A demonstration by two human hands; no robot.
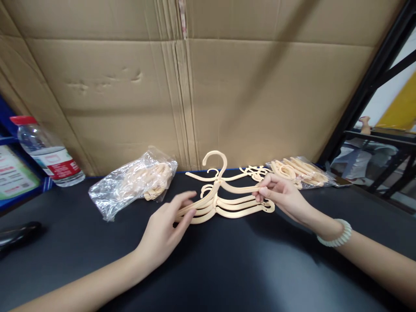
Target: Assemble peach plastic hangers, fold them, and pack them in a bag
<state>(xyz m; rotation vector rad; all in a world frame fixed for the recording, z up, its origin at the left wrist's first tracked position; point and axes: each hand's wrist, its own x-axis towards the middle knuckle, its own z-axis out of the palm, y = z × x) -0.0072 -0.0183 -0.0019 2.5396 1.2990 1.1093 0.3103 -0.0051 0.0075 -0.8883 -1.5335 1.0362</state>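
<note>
A cream-coloured clothes hanger (pixel 238 189) is raised in front of me, its hook pointing up. My right hand (pixel 286 197) pinches its right end between thumb and fingers. Around its left end, my left hand (pixel 162 227) has thumb and fingers closed, though their exact contact is partly hidden. Just below and behind lie more hangers of the same kind (pixel 242 213), stacked on the black table (pixel 208 264). Another hanger (pixel 201 177) shows behind the raised one, near a cluster of small cream pieces (pixel 256 171).
At left, a clear plastic bag (pixel 110 195) holds cream pieces, and a red-capped bottle (pixel 53 156) stands beyond it. Another bag of pieces (pixel 302 171) lies at back right. A dark glossy object (pixel 19 234) sits at the left edge. Cardboard (pixel 130 86) walls off the back.
</note>
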